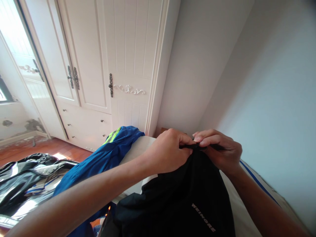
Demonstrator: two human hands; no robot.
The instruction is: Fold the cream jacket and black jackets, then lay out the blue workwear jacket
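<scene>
The person's left hand [170, 150] and right hand [221, 149] pinch the black garment's [182, 194] top edge, fingertips nearly meeting.

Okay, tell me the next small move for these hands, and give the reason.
I'd probably pinch with the left hand and ease the right hand outward along the top edge of the black garment. Both hands grip that edge with their fingertips nearly meeting, and the cloth gathers into folds just below, so a little spread should flatten it.
</scene>
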